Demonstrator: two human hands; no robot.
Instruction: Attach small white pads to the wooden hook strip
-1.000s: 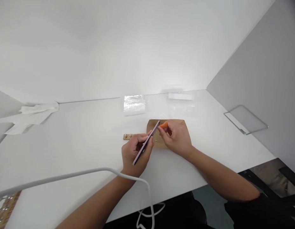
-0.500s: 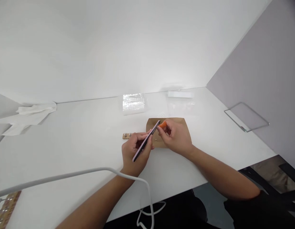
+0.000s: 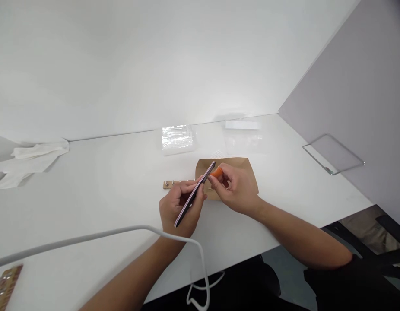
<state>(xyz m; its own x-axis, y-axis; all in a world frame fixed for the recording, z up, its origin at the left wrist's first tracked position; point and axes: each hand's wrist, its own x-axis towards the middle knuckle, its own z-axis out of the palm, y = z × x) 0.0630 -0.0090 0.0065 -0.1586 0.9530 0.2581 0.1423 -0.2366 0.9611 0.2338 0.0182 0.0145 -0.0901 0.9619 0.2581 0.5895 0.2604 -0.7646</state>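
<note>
- Now my left hand (image 3: pixel 178 206) closes around a long dark file (image 3: pixel 195 194), held slanted so its far tip rises toward my other hand.
- Just beside that tip, my right hand (image 3: pixel 236 188) pinches a small orange piece (image 3: pixel 216 172) between thumb and fingertips, pressed to the file's edge, seemingly so the board can rub against it.
- Beneath both grips lies a brown paper sheet (image 3: pixel 245 166) on the white table (image 3: pixel 106 190), probably to catch dust.
- Left of my file hand sits a small wooden strip with metal studs (image 3: pixel 172 184).
- Beyond the grips rest a clear plastic packet (image 3: pixel 177 138) and a white box (image 3: pixel 242 125).
- Nearer me, a white cable (image 3: pixel 90 237) arcs across my left wrist.
- Far left, a white cloth (image 3: pixel 28 157) lies crumpled.
</note>
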